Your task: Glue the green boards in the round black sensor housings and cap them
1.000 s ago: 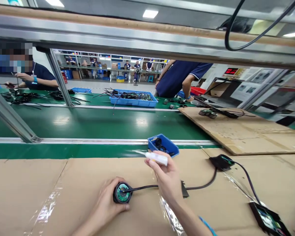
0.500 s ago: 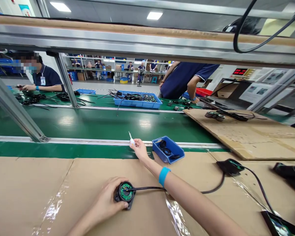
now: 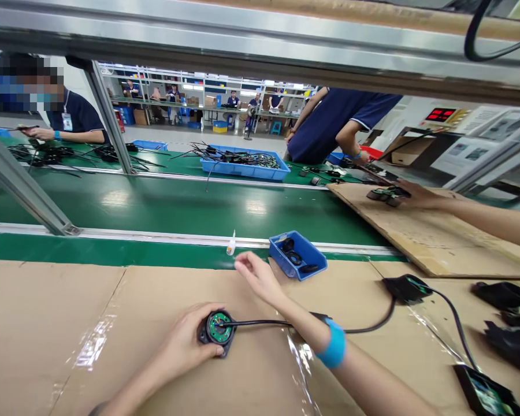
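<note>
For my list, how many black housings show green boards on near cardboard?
3: round housing in left hand; middle housing right of blue bin; rectangular housing, lower right. Others may hide.

At six o'clock we see matt, papery brown cardboard, streaked around eight with glossy, wrinkled clear tape. Towards seven, the black housing looks to us like dull plastic, its green circuit board faintly shiny; the black cable seems smooth and rubbery. Nearer the centre, we find a bottle of smooth, whitish plastic. The blue bin between four and five is smooth plastic. At nine, our green surface gleams, glossy; at twelve, the beam is silvery metal.
</note>
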A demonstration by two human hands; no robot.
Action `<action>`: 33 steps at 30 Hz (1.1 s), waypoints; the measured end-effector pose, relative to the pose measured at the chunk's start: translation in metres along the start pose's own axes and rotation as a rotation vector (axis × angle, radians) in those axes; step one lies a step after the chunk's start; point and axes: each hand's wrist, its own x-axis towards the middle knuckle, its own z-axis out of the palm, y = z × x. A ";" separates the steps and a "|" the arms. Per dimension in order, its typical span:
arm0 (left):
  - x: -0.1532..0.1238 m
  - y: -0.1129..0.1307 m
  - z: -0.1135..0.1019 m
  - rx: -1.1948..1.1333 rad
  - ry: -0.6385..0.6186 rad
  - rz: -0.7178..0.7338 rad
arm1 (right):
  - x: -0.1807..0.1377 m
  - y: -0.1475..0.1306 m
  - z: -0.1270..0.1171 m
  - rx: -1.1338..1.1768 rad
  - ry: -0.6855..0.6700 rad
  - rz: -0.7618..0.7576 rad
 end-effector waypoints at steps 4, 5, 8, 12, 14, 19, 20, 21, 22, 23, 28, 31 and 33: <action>-0.002 0.009 0.009 0.096 0.047 0.056 | -0.073 -0.021 -0.028 -0.005 -0.229 -0.066; -0.003 0.013 0.013 0.123 0.050 0.064 | -0.087 -0.023 -0.033 -0.017 -0.219 -0.085; -0.005 0.024 0.028 0.199 0.044 0.060 | -0.114 -0.023 -0.043 -0.090 -0.134 -0.163; -0.006 0.034 0.041 0.280 0.056 0.050 | -0.122 -0.015 -0.047 -0.152 -0.090 -0.203; -0.006 0.036 0.043 0.298 0.046 0.043 | -0.120 -0.011 -0.047 -0.150 -0.076 -0.205; -0.008 0.044 0.041 0.365 -0.003 -0.030 | -0.114 -0.004 -0.043 -0.101 -0.073 -0.207; -0.009 0.047 0.038 0.384 -0.033 -0.047 | -0.113 -0.003 -0.043 -0.096 -0.078 -0.203; -0.009 0.049 0.034 0.399 -0.076 -0.059 | -0.113 -0.003 -0.042 -0.090 -0.087 -0.197; -0.007 0.052 0.028 0.409 -0.122 -0.062 | -0.114 -0.002 -0.042 -0.082 -0.094 -0.187; -0.004 0.056 0.020 0.420 -0.162 -0.051 | -0.115 -0.001 -0.042 -0.070 -0.098 -0.174; 0.065 0.094 -0.003 0.653 -0.169 0.256 | -0.118 0.002 -0.038 -0.014 -0.085 -0.103; 0.138 0.125 0.018 1.005 -0.160 0.443 | -0.119 0.009 -0.033 -0.001 -0.057 -0.102; 0.186 0.141 0.044 1.111 -0.170 0.484 | -0.119 0.017 -0.027 0.021 -0.025 -0.115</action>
